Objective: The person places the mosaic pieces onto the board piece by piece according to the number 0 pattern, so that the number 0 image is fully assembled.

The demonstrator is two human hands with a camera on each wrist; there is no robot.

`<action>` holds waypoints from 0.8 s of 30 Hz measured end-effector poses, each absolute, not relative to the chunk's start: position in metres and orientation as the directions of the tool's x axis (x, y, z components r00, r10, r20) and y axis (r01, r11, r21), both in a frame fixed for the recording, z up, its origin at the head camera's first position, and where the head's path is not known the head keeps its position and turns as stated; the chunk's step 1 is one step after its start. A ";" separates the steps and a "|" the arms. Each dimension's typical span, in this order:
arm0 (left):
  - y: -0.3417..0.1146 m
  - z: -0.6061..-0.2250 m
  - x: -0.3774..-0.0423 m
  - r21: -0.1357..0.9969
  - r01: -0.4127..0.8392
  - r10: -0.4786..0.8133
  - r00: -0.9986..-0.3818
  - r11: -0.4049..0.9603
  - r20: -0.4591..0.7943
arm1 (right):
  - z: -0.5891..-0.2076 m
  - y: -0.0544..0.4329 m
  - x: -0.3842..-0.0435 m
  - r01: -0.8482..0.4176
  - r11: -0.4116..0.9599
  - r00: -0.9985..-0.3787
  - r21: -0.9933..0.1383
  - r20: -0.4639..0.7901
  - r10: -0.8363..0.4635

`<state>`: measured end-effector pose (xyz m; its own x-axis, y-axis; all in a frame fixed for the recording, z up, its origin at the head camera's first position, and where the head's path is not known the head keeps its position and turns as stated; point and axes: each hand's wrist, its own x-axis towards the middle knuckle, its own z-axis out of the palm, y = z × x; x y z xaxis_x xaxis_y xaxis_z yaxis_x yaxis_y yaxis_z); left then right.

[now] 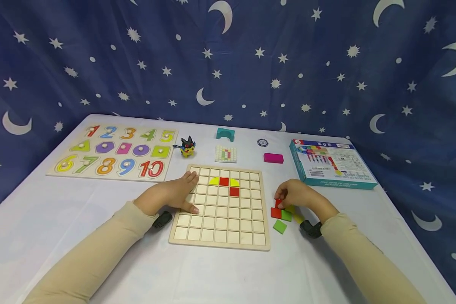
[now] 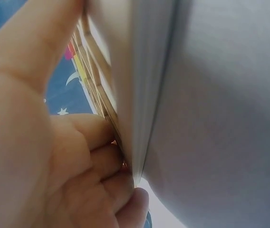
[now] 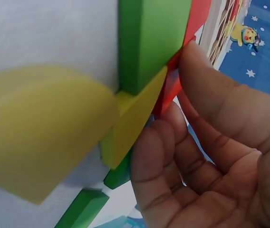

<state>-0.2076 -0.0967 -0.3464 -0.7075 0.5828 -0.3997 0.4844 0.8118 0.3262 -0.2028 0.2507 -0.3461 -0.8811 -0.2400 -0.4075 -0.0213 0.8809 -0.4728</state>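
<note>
A wooden grid board [image 1: 220, 211] lies on the table, with two red square tiles [image 1: 234, 191] and two yellow curved pieces [image 1: 214, 181] in its upper cells. My left hand [image 1: 176, 194] rests on the board's left side, thumb and fingers spread; the left wrist view shows the board's edge beside the palm. To the right of the board, my right hand [image 1: 298, 196] pinches a red tile [image 3: 166, 92] between thumb and fingers. Around it lie another red tile [image 1: 275, 213], green tiles [image 1: 279, 226] and yellow pieces [image 3: 44, 128], partly hidden by the hand.
Behind the board are a small pattern card [image 1: 226, 154], a teal arch block [image 1: 225, 134], a magenta block [image 1: 273, 158], a round chip [image 1: 262, 142] and a toy figure [image 1: 187, 147]. A number puzzle [image 1: 114, 152] lies at left, a box [image 1: 331, 164] at right.
</note>
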 end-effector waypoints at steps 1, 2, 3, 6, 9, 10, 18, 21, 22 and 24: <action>-0.097 -0.346 -0.207 0.328 0.484 0.583 -0.708 0.811 -0.398 | -0.346 0.249 -0.203 -0.022 0.883 -0.883 -0.469 -0.405 -0.238; -0.097 -0.346 -0.207 0.328 0.484 0.583 -0.709 0.811 -0.396 | -0.346 0.248 -0.202 -0.021 0.884 -0.884 -0.467 -0.404 -0.235; -0.097 -0.346 -0.207 0.328 0.484 0.584 -0.709 0.811 -0.395 | -0.346 0.247 -0.202 -0.021 0.884 -0.884 -0.467 -0.404 -0.234; -0.097 -0.347 -0.208 0.326 0.487 0.585 -0.708 0.810 -0.395 | -0.345 0.246 -0.202 -0.027 0.880 -0.881 -0.474 -0.405 -0.244; -0.097 -0.348 -0.209 0.320 0.489 0.583 -0.708 0.812 -0.399 | -0.342 0.245 -0.203 -0.039 0.879 -0.878 -0.475 -0.403 -0.257; -0.097 -0.348 -0.209 0.318 0.489 0.582 -0.708 0.812 -0.399 | -0.341 0.245 -0.203 -0.045 0.879 -0.877 -0.475 -0.402 -0.263; -0.097 -0.351 -0.209 0.308 0.496 0.584 -0.706 0.811 -0.401 | -0.325 0.244 -0.207 -0.086 0.875 -0.872 -0.476 -0.388 -0.297; -0.097 -0.351 -0.209 0.310 0.495 0.584 -0.706 0.812 -0.400 | -0.321 0.241 -0.209 -0.100 0.867 -0.872 -0.488 -0.377 -0.312; -0.097 -0.351 -0.209 0.309 0.495 0.583 -0.707 0.812 -0.401 | -0.321 0.239 -0.209 -0.112 0.865 -0.871 -0.489 -0.370 -0.322; -0.097 -0.351 -0.209 0.303 0.495 0.580 -0.707 0.814 -0.404 | -0.320 0.235 -0.211 -0.122 0.861 -0.872 -0.494 -0.361 -0.330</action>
<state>-0.2094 -0.0970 -0.3512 -0.7071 0.5801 -0.4044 0.4951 0.8144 0.3026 -0.2110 0.2349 -0.3204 -0.8720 -0.3304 -0.3613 -0.1218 0.8611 -0.4936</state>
